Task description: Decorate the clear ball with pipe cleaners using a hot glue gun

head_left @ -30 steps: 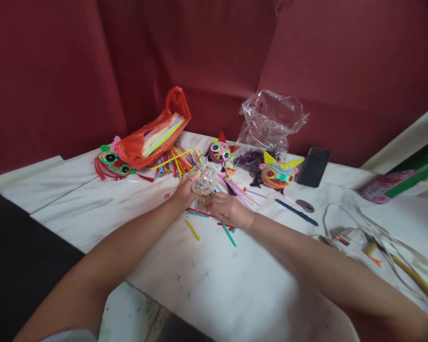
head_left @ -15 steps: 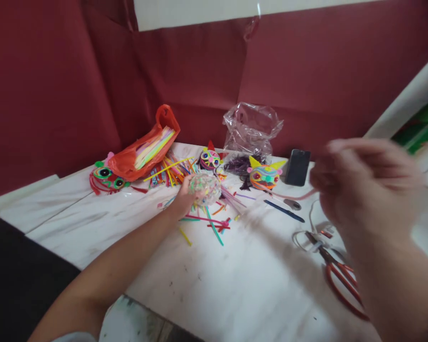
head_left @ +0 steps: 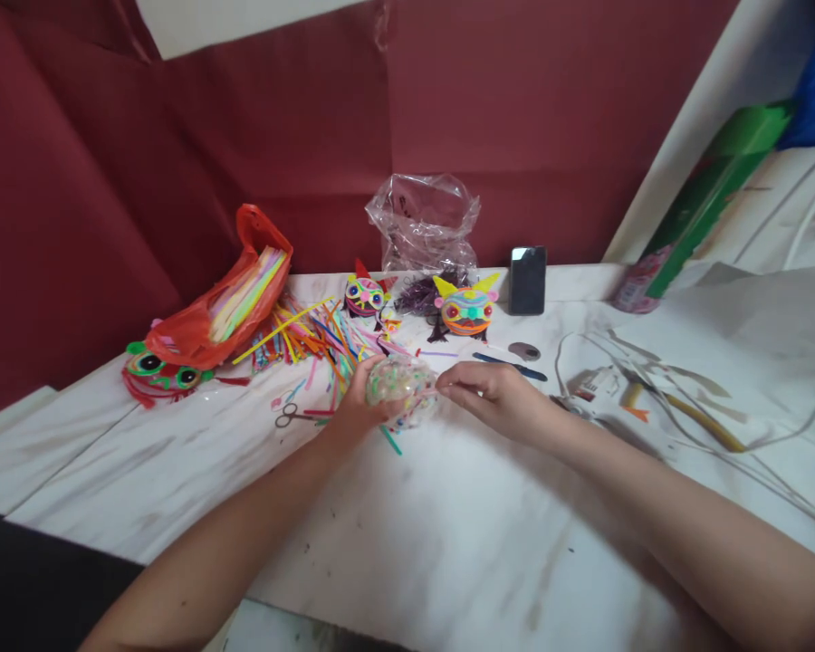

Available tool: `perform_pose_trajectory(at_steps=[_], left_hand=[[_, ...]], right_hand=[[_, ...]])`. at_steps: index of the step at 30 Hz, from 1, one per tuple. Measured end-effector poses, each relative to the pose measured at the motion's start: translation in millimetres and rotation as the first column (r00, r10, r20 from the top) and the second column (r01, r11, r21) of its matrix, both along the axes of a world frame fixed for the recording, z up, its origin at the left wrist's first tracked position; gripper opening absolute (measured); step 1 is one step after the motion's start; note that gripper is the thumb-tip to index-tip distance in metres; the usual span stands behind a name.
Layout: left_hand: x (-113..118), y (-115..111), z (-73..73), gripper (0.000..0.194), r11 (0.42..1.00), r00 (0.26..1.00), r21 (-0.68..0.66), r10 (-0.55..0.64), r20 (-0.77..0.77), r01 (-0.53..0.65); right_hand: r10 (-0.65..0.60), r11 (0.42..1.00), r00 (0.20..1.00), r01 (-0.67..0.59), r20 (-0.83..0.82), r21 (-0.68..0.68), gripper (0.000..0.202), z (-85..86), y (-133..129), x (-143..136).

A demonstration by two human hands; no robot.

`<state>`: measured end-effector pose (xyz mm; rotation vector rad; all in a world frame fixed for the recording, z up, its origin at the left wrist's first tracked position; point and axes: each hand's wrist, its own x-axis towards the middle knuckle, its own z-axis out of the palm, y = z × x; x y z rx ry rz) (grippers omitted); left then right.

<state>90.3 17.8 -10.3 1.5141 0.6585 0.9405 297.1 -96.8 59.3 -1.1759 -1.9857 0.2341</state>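
Note:
Wrapped round a clear, lumpy ball with coloured specks (head_left: 402, 384) is my left hand (head_left: 365, 391). My right hand (head_left: 472, 388), at the ball's right side, pinches a thin pale pink strip (head_left: 429, 392) that lies against the ball. Behind them sits a striped animal head with yellow ears (head_left: 466, 311), and left of it a smaller one with red horns (head_left: 365, 297). Coloured fuzzy sticks (head_left: 312, 330) spread out behind my left hand. Small scissors (head_left: 289, 415) lie to its left.
A red bag (head_left: 224, 303) of sticks and a red-green head (head_left: 167, 373) are at left. Behind stand a clear plastic bag (head_left: 425, 222) and a phone (head_left: 528, 281). Pliers (head_left: 703, 421), white cables (head_left: 740, 462) and a green box (head_left: 720, 195) are at right.
My right hand has come from the raised position at right down to the ball, bringing the pink strip with it. The view has shifted rightward. My left hand still holds the ball.

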Motion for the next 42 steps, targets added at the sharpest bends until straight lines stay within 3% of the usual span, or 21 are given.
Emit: perform_pose_trajectory(at_steps=[4,10,16,20,25,34,42], left_hand=[[-2.9,-4.6,0.5,0.077,0.999,0.995,0.046,-0.014,-0.101,0.019],[-6.7,-12.0,2.3,0.082,0.992,0.986,0.027,-0.123,-0.111,0.126],[-4.7,-13.7,5.3,0.080,0.992,0.984,0.025,-0.118,-0.131,0.122],[-5.0,-14.2,7.9,0.081,0.991,0.986,0.029,-0.124,-0.109,0.128],[-5.4,-16.8,11.0,0.079,0.993,0.988,0.064,-0.087,-0.131,0.096],[-4.1,-22.0,16.0,0.079,0.989,0.971,0.120,-0.059,-0.234,0.089],[-3.0,-25.8,19.8,0.072,0.973,0.960,0.226,0.013,-0.279,0.052]], right_hand=[[0.033,0.999,0.997,-0.035,0.068,0.035,0.017,-1.7,1.9,2.3],[0.084,0.986,0.978,-0.109,0.190,0.127,0.022,-10.4,4.2,-3.4],[0.103,0.985,0.971,-0.131,0.215,0.117,0.023,-14.0,2.1,-9.4],[0.072,0.989,0.980,-0.095,0.186,0.118,0.021,-15.8,2.4,-8.2],[0.047,0.986,0.961,-0.087,0.273,0.139,0.022,-16.4,0.1,-9.1],[-0.113,0.965,0.830,-0.039,0.546,0.258,0.028,-14.5,-11.6,-17.5],[-0.198,0.938,0.876,0.040,0.439,0.343,0.022,-18.1,-9.6,-20.0]])
